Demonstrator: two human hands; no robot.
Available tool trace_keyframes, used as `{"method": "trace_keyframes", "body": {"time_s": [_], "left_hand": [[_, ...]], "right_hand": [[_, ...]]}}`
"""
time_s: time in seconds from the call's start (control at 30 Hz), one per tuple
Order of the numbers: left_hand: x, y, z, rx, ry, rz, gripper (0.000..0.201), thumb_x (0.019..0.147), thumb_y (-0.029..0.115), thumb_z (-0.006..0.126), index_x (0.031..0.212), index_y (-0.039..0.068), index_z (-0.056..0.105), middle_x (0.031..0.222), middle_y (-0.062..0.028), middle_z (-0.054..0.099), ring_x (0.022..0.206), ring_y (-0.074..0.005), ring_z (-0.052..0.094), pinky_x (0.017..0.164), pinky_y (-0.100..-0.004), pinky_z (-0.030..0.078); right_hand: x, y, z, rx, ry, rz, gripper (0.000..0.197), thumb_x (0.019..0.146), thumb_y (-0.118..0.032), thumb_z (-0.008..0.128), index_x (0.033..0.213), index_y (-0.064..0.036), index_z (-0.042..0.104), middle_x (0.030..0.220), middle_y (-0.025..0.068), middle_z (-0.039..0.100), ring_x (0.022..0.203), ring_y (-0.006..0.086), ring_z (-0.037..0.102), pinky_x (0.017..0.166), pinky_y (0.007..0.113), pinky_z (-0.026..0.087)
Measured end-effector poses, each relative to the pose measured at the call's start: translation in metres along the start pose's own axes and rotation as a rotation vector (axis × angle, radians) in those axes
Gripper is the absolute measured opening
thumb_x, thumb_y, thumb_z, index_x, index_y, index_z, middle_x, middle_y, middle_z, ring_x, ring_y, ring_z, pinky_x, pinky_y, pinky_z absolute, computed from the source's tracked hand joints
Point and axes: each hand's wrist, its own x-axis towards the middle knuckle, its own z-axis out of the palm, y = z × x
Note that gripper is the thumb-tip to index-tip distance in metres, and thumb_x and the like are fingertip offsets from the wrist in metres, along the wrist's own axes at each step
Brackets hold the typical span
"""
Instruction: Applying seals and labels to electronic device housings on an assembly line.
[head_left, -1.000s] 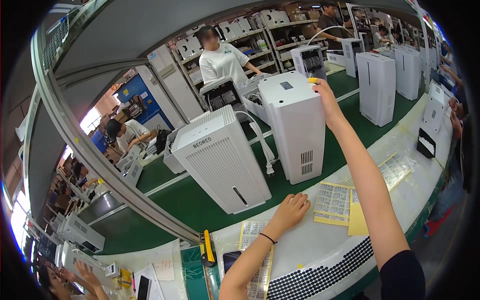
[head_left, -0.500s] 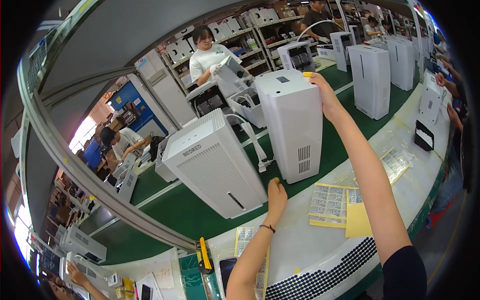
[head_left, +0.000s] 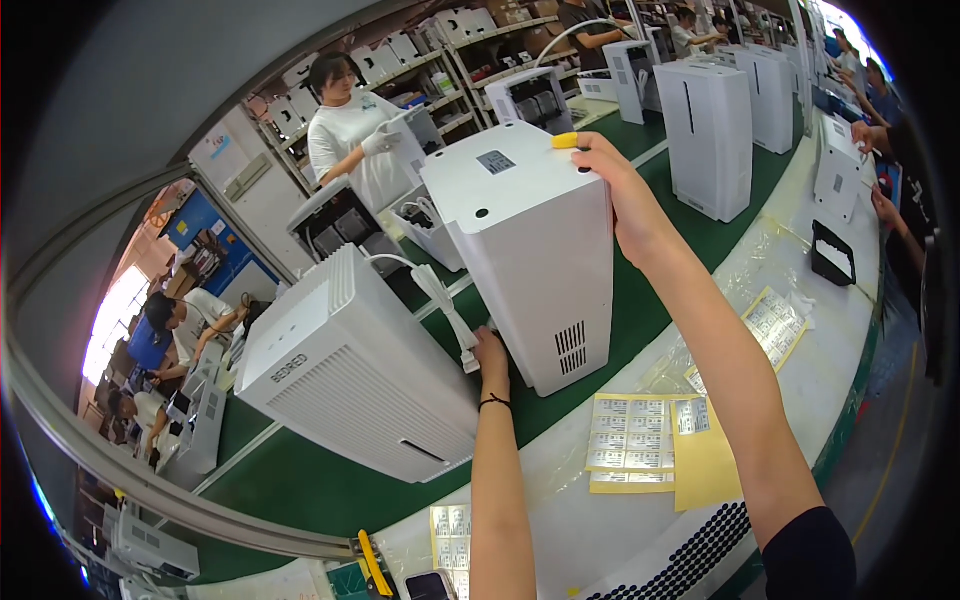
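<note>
A tall white box-shaped appliance [head_left: 540, 270], with a slotted vent low on its side, stands before me on the green belt. My right hand [head_left: 625, 200] grips its top right edge; a yellow finger cover shows on one finger. Low down at its left, my left hand [head_left: 490, 358] reaches into the gap beside a second white appliance [head_left: 370, 370] with a ribbed front. A white power cord with its plug [head_left: 466, 352] hangs down next to that hand, whose fingers are partly hidden. Whether it touches the plug or the appliance cannot be made out.
Label sheets [head_left: 630, 440] and rows of black round pads [head_left: 690, 555] lie on the pale worktop. A yellow-handled cutter [head_left: 372, 562] lies near the front. More white appliances [head_left: 705, 140] line the green belt [head_left: 330, 480]. A gloved person [head_left: 350, 135] works opposite.
My left hand has moved left and farther in, from the appliance's front base to the gap by the plug. My right hand stays on the top edge. The view has shifted.
</note>
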Motion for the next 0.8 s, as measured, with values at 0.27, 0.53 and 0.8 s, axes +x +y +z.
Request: {"method": "trace_keyframes", "body": {"time_s": [0.27, 0.53, 0.8], "left_hand": [[-0.06, 0.056, 0.0, -0.377, -0.121, -0.023, 0.043, 0.101, 0.037, 0.034, 0.123, 0.005, 0.052, 0.119, -0.0093, 0.059, 0.109, -0.0233, 0.055, 0.094, -0.0371, 0.042], [-0.233, 0.094, -0.046, 0.017, -0.218, 0.291, 0.045, 0.1, 0.023, 0.047, 0.137, -0.001, 0.04, 0.148, -0.0147, 0.033, 0.138, -0.0266, 0.029, 0.114, -0.0352, 0.019], [-0.219, 0.257, -0.149, 0.422, 0.671, 1.247, 0.051, 0.093, 0.013, 0.056, 0.135, -0.005, 0.034, 0.14, -0.0203, 0.035, 0.135, -0.0337, 0.028, 0.113, -0.0423, 0.017]], "right_hand": [[0.014, 0.008, 0.005, 0.018, -0.042, 0.022, 0.036, 0.089, -0.029, 0.05, 0.12, -0.0112, 0.052, 0.102, 0.002, 0.056, 0.097, 0.0104, 0.054, 0.083, 0.025, 0.042], [0.055, 0.039, 0.01, -0.03, -0.132, 0.011, 0.035, 0.089, -0.026, 0.046, 0.12, -0.0114, 0.052, 0.103, 0.0047, 0.053, 0.098, 0.0129, 0.052, 0.082, 0.028, 0.043], [0.054, 0.039, 0.001, -0.04, 0.051, -0.011, 0.053, 0.091, -0.024, 0.058, 0.136, -0.0114, 0.035, 0.119, 0.0121, 0.048, 0.104, 0.0208, 0.051, 0.089, 0.034, 0.043]]}}
